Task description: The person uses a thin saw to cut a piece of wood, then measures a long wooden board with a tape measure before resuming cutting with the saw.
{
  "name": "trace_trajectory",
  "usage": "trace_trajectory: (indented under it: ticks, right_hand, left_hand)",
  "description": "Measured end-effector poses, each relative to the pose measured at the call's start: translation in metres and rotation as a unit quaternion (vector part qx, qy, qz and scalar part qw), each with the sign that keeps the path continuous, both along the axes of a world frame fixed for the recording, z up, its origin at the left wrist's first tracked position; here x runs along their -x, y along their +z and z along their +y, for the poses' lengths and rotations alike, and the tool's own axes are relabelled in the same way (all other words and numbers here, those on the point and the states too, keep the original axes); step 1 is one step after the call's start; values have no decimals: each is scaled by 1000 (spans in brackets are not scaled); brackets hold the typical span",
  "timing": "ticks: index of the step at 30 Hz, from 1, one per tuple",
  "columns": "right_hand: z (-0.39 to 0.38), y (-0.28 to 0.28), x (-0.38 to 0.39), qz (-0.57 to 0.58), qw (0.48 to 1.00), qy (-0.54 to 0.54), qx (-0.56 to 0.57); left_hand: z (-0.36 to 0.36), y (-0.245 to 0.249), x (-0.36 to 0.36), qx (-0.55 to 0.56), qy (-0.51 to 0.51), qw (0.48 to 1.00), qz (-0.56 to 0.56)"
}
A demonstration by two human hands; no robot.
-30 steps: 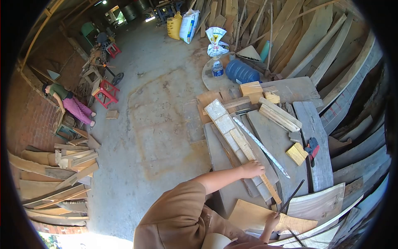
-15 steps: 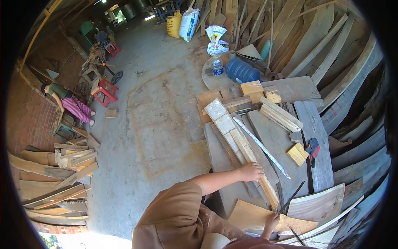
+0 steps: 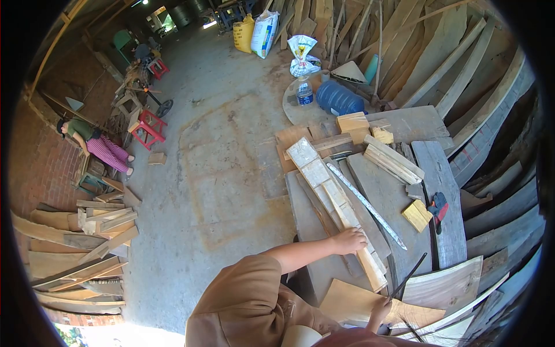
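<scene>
My left hand is closed over a narrow wooden strip, which lies along a longer pale board on the workbench. The strip's near end points toward my body. Close to that end, my right hand is closed around the lower end of a thin dark flat bar. The bar slants up and away to the right, and its exact kind is not clear. To the right of the board lies a long white metal ruler. A brown flat wood piece sits below the strip.
Wood blocks, stacked sticks and a red-and-dark glove-like item lie on the bench. A blue water jug is beyond. Planks lean at the right. Another person bends near the left wall, beside a red stool.
The narrow strip under my left hand has turned, showing a broader pale face at its near end. Both hands stay almost in place; the view has shifted slightly.
</scene>
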State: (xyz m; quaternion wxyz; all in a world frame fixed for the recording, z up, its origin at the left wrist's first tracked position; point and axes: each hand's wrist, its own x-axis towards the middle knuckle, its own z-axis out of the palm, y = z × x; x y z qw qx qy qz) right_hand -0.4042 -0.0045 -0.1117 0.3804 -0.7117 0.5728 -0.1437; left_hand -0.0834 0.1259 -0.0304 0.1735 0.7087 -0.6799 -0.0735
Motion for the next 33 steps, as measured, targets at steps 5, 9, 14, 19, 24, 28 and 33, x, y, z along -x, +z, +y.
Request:
trace_trajectory:
  ticks: [5, 9, 14, 19, 24, 28, 33]
  right_hand:
    - [2, 7, -3, 17, 1000, 2, 26]
    - [6, -3, 0, 20, 998, -25, 48]
    - [10, -3, 0, 16, 998, -68, 3]
    - [36, 56, -18, 141, 982, -120, 45]
    - [58, 41, 4, 205, 965, -132, 97]
    - [80, 57, 2, 181, 968, -152, 81]
    - [95, 64, -2, 192, 958, -177, 116]
  left_hand:
    - [-4, 6, 1, -13, 3, 1000, 15]
    - [-14, 12, 8, -23, 0, 998, 50]
    - [-20, 20, 4, -42, -12, 998, 51]
    - [-14, 36, -13, -93, 1, 995, 18]
    - [1, 31, -42, -84, 19, 996, -13]
    - [12, 25, -61, -69, 6, 998, 5]
    - [14, 23, -74, -56, -29, 997, 34]
